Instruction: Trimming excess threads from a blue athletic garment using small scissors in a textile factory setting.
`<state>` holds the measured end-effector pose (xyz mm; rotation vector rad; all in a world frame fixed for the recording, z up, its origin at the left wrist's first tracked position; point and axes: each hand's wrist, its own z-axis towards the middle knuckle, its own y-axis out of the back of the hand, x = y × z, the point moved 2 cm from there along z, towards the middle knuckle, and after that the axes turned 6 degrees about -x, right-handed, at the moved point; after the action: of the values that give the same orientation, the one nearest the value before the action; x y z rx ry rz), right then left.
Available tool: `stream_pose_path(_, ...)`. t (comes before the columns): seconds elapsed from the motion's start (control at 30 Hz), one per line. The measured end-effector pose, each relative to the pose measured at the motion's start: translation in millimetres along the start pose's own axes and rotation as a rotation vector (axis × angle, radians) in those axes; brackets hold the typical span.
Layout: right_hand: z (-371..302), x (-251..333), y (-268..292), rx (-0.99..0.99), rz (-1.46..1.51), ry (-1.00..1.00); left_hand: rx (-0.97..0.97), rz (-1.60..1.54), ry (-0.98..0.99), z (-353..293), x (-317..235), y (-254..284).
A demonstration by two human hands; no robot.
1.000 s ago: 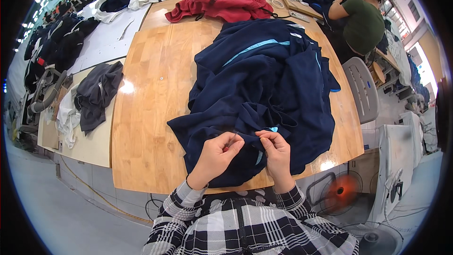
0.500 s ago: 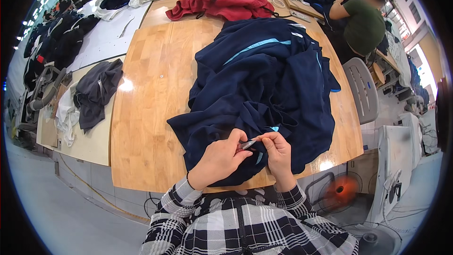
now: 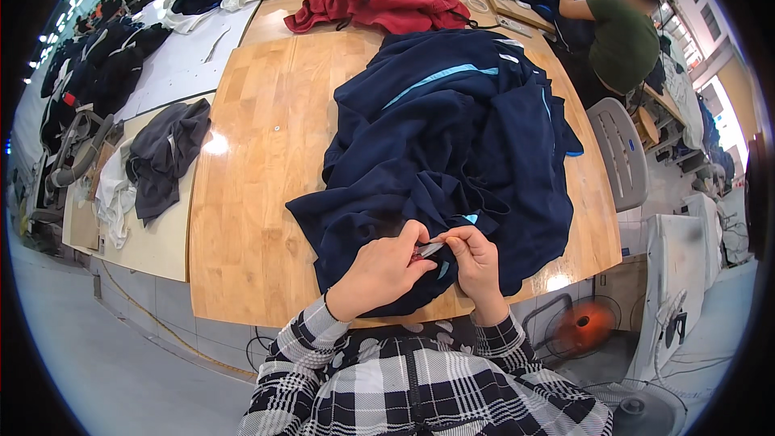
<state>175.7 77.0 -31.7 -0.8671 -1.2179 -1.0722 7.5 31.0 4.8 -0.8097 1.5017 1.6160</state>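
My left hand (image 3: 378, 265) is closed around a small pair of thread snips (image 3: 430, 249), whose pale metal blades point toward my right hand. With thumb and forefinger pressed together, my right hand (image 3: 475, 257) pinches a bit of the navy garment (image 3: 436, 133) right at the blade tips. The pinched part is too small to make out exactly. Dark blue cloth with light blue piping lies crumpled beneath both hands and spreads up the wooden table (image 3: 250, 194). A small light blue patch shows just above my right fingers.
A red garment (image 3: 383, 0) lies at the far end of the table. Grey clothing (image 3: 168, 157) and white cloth (image 3: 115, 186) rest on a side table at left. At far right a person in a green shirt (image 3: 623, 44) sits near a grey chair (image 3: 620, 153). An orange-centred fan (image 3: 583, 324) stands below.
My left hand has shifted slightly to the right, and the snips' blades sit closer to my right fingers. My right hand has barely moved. The seated person's arm has moved.
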Motion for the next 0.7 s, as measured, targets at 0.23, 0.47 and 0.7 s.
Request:
stream_pose_path(0.23,0.2,-5.2,1.0,-0.023,-0.015,0.035,0.012,0.015,0.04,0.1,2.4,0.2)
stream_pose_path(0.47,0.4,-0.5,0.9,0.019,-0.086,0.018,0.033,0.005,0.037,-0.1,4.8,-1.7)
stream_pose_path(0.7,0.1,-3.4,3.0,-0.002,-0.098,0.028,0.039,-0.02,0.053,1.0,4.9,-0.4)
